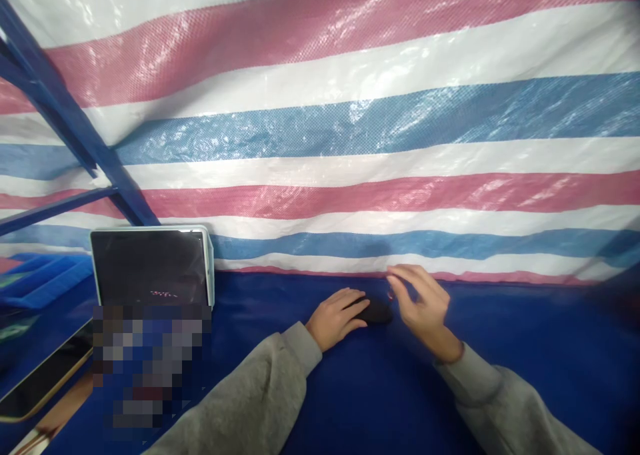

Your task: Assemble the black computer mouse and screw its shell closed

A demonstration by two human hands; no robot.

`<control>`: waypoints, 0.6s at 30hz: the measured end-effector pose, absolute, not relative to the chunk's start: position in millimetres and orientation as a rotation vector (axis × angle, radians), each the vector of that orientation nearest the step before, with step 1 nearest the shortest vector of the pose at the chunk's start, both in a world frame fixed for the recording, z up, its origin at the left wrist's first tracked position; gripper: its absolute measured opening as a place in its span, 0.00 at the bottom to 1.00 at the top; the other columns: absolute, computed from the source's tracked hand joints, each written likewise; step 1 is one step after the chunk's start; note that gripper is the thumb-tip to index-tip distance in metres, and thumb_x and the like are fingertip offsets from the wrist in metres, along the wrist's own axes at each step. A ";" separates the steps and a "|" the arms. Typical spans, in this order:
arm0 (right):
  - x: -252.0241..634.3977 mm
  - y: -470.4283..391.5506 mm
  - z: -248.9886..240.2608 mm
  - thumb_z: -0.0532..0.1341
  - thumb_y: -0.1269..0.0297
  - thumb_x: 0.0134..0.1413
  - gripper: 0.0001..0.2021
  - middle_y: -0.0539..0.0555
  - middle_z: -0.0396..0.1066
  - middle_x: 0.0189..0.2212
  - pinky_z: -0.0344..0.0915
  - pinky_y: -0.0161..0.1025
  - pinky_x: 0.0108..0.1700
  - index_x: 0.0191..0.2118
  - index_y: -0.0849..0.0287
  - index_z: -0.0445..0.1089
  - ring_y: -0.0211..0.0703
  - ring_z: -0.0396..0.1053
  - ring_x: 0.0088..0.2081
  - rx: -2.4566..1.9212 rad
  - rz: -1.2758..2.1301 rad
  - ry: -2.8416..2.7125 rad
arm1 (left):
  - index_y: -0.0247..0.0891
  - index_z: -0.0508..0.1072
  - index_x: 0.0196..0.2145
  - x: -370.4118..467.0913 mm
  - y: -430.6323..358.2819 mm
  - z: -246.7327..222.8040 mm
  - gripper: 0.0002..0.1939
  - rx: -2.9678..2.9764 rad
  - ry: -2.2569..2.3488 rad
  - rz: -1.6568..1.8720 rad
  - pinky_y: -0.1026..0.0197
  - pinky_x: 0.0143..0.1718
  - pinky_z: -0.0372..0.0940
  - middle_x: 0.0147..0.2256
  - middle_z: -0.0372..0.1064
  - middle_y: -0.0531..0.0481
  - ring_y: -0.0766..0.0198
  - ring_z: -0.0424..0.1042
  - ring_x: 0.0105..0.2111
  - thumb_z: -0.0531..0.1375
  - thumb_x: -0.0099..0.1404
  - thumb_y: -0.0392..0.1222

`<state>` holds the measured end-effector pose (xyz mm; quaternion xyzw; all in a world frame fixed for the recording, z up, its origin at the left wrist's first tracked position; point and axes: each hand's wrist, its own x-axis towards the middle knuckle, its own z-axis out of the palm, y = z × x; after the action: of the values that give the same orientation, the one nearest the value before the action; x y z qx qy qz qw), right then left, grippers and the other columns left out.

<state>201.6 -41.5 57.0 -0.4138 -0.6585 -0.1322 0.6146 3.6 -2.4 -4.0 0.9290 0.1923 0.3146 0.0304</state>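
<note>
A dark, rounded object (376,310) lies on the blue table surface (370,395), near its back edge. My left hand (337,318) rests on the left side of this object, its fingers over the edge. Just to the right, my right hand (423,303) is raised with thumb and index finger bent toward each other. Something tiny and reddish shows below those fingertips, too small to make out. Whether the right fingers grip it is unclear.
At the left stands a tablet (150,265) in a light case, its lower part pixelated. Beyond it are a blue tray (50,285), a phone (47,375) and a blue metal frame (95,135). A striped sheet (350,128) hangs behind the table.
</note>
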 end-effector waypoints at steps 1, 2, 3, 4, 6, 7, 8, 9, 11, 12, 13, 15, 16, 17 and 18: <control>200.9 -41.3 57.0 0.63 0.72 0.53 0.08 0.53 0.72 0.29 0.70 0.41 0.35 0.39 0.56 0.74 0.41 0.71 0.31 -0.963 -0.310 -1.503 | 0.38 0.65 0.56 3.5 -2.3 -4.2 0.22 2.866 0.596 0.965 0.52 0.61 0.59 0.55 0.66 0.44 0.60 0.65 0.56 0.50 0.71 0.53; 200.5 -41.2 57.0 0.64 0.72 0.52 0.08 0.52 0.70 0.26 0.69 0.40 0.33 0.39 0.56 0.74 0.40 0.69 0.28 -0.973 -0.311 -1.494 | 0.38 0.65 0.56 3.5 -2.2 -4.3 0.22 2.867 0.599 0.962 0.52 0.61 0.59 0.55 0.66 0.44 0.60 0.65 0.56 0.50 0.71 0.53; 200.6 -40.9 56.9 0.64 0.72 0.52 0.08 0.51 0.68 0.25 0.69 0.40 0.32 0.39 0.56 0.74 0.40 0.68 0.27 -0.978 -0.307 -1.492 | 0.38 0.65 0.56 3.6 -2.1 -4.4 0.22 2.867 0.600 0.963 0.52 0.61 0.59 0.55 0.66 0.44 0.60 0.65 0.56 0.50 0.71 0.53; 201.1 -40.7 56.9 0.63 0.72 0.53 0.09 0.51 0.68 0.25 0.69 0.40 0.32 0.40 0.57 0.74 0.40 0.68 0.27 -0.983 -0.297 -1.501 | 0.38 0.66 0.55 3.6 -2.0 -4.4 0.22 2.865 0.597 0.965 0.52 0.62 0.59 0.55 0.66 0.44 0.60 0.64 0.57 0.50 0.71 0.53; 203.2 -40.0 57.0 0.58 0.73 0.56 0.10 0.54 0.71 0.30 0.69 0.42 0.36 0.42 0.58 0.74 0.42 0.70 0.32 -0.983 -0.276 -1.533 | 0.37 0.66 0.55 3.7 -1.8 -4.2 0.22 2.861 0.590 0.973 0.52 0.61 0.59 0.55 0.66 0.44 0.60 0.65 0.56 0.50 0.71 0.53; 204.3 -39.7 57.1 0.56 0.73 0.58 0.12 0.56 0.72 0.33 0.69 0.43 0.39 0.44 0.58 0.73 0.43 0.72 0.35 -0.982 -0.268 -1.546 | 0.37 0.66 0.55 3.8 -1.6 -4.0 0.22 2.860 0.586 0.978 0.52 0.61 0.59 0.54 0.66 0.44 0.60 0.65 0.56 0.50 0.71 0.53; 205.3 -39.4 57.1 0.55 0.74 0.59 0.13 0.57 0.73 0.36 0.69 0.44 0.42 0.44 0.58 0.73 0.45 0.72 0.38 -0.978 -0.266 -1.556 | 0.37 0.66 0.55 3.9 -1.6 -3.9 0.22 2.858 0.583 0.985 0.52 0.61 0.59 0.54 0.66 0.44 0.60 0.65 0.56 0.50 0.71 0.53; 205.9 -39.1 57.1 0.54 0.74 0.59 0.13 0.57 0.74 0.37 0.69 0.45 0.43 0.45 0.58 0.73 0.46 0.72 0.40 -0.971 -0.271 -1.561 | 0.37 0.66 0.55 3.9 -1.6 -3.6 0.22 2.857 0.580 0.991 0.52 0.61 0.60 0.54 0.66 0.44 0.60 0.65 0.56 0.50 0.71 0.53; 206.0 -38.8 56.8 0.56 0.74 0.57 0.12 0.56 0.74 0.36 0.69 0.44 0.43 0.44 0.57 0.73 0.45 0.73 0.39 -0.957 -0.290 -1.555 | 0.37 0.67 0.54 3.9 -1.9 -3.0 0.22 2.851 0.574 1.000 0.52 0.61 0.60 0.54 0.66 0.44 0.60 0.65 0.56 0.49 0.71 0.53; 205.6 -38.8 56.5 0.58 0.73 0.56 0.11 0.56 0.74 0.35 0.70 0.43 0.41 0.43 0.57 0.74 0.45 0.73 0.37 -0.958 -0.299 -1.544 | 0.37 0.67 0.54 3.8 -2.2 -2.7 0.22 2.848 0.574 1.001 0.53 0.61 0.60 0.54 0.66 0.44 0.60 0.65 0.56 0.49 0.71 0.53; 205.0 -38.9 56.2 0.61 0.72 0.55 0.10 0.55 0.73 0.33 0.70 0.43 0.39 0.42 0.57 0.74 0.44 0.72 0.34 -0.969 -0.306 -1.528 | 0.37 0.67 0.54 3.8 -2.4 -2.4 0.22 2.844 0.576 0.998 0.53 0.61 0.60 0.54 0.67 0.44 0.60 0.65 0.56 0.49 0.71 0.53; 204.2 -39.5 55.5 0.63 0.70 0.53 0.09 0.53 0.71 0.30 0.70 0.41 0.36 0.41 0.56 0.74 0.42 0.70 0.30 -1.010 -0.304 -1.498 | 0.38 0.67 0.54 3.8 -2.8 -2.3 0.22 2.839 0.586 0.984 0.52 0.61 0.60 0.54 0.66 0.45 0.60 0.65 0.56 0.49 0.71 0.53; 204.2 -39.8 55.3 0.63 0.69 0.53 0.08 0.53 0.70 0.29 0.70 0.41 0.35 0.41 0.56 0.74 0.41 0.70 0.30 -1.029 -0.299 -1.495 | 0.38 0.67 0.54 3.8 -2.9 -2.5 0.22 2.836 0.589 0.980 0.52 0.61 0.60 0.55 0.66 0.45 0.60 0.65 0.56 0.49 0.71 0.53; 204.5 -40.1 55.3 0.62 0.68 0.54 0.08 0.54 0.70 0.30 0.70 0.42 0.36 0.41 0.56 0.74 0.42 0.70 0.31 -1.041 -0.291 -1.502 | 0.38 0.66 0.55 3.8 -2.8 -2.8 0.22 2.833 0.590 0.977 0.52 0.61 0.59 0.55 0.66 0.45 0.60 0.65 0.56 0.49 0.71 0.53; 205.0 -40.4 55.4 0.60 0.68 0.56 0.09 0.55 0.71 0.32 0.70 0.43 0.38 0.42 0.56 0.74 0.43 0.71 0.33 -1.043 -0.282 -1.519 | 0.39 0.66 0.55 3.9 -2.7 -3.2 0.22 2.830 0.590 0.977 0.52 0.61 0.59 0.55 0.66 0.45 0.60 0.65 0.56 0.50 0.71 0.53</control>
<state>205.0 -40.4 55.4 -0.4491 -0.6544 -0.1214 0.5961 3.9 -2.7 -3.2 0.9265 0.1933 0.3198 0.0452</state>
